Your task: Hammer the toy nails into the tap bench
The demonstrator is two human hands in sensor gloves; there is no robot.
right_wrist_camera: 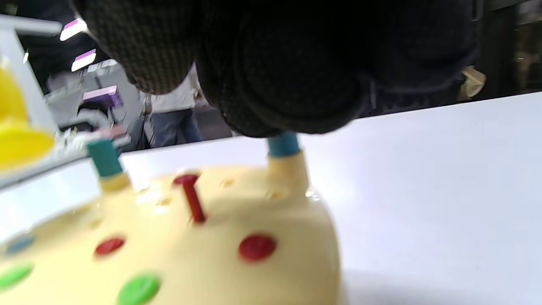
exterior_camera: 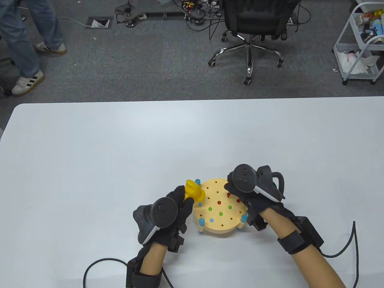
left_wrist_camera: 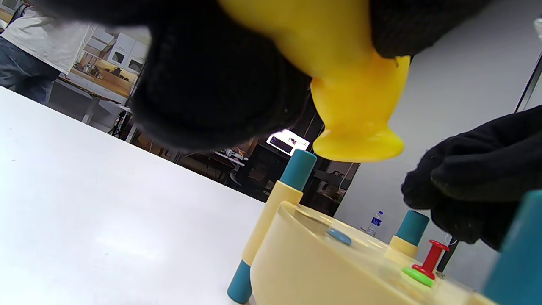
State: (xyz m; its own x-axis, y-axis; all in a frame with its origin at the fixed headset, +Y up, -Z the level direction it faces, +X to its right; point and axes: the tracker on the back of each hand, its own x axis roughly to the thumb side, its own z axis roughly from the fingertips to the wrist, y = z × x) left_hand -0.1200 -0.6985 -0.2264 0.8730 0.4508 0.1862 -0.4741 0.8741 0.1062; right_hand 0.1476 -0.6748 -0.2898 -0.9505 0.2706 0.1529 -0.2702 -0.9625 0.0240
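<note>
The round cream tap bench (exterior_camera: 220, 223) stands near the table's front edge on blue-tipped posts. Red, green and blue nails sit flush in it. One red nail (left_wrist_camera: 432, 256) (right_wrist_camera: 192, 199) stands upright and untouched. My left hand (exterior_camera: 180, 204) grips the yellow toy hammer (exterior_camera: 193, 192) by its handle. The hammer head (left_wrist_camera: 355, 106) hangs above the bench's left rim, clear of the surface. My right hand (exterior_camera: 240, 192) hovers over the bench's far right side. Its fingers (right_wrist_camera: 275, 63) are curled with nothing seen in them, just behind the upright red nail.
The white table (exterior_camera: 120, 150) stretches far and to both sides. Glove cables (exterior_camera: 354, 249) trail off my wrists at the front edge. Beyond the table are an office chair (exterior_camera: 252, 27), a white cart (exterior_camera: 360, 45) and a person's legs (exterior_camera: 24, 45).
</note>
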